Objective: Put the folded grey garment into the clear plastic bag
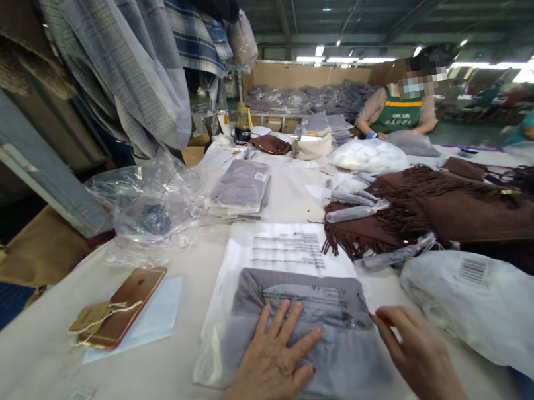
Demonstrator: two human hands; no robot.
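Note:
A folded grey garment lies inside a clear plastic bag with printed text, flat on the white table in front of me. My left hand rests flat on the bagged garment, fingers spread. My right hand touches the garment's right edge with its fingertips, fingers slightly curled. Neither hand grips anything.
A rose-gold phone with a tag lies on a white sheet at left. Brown fringed garments and a bagged white item sit at right. A stack of bagged grey garments and crumpled plastic lie farther back. A person in a green apron works across the table.

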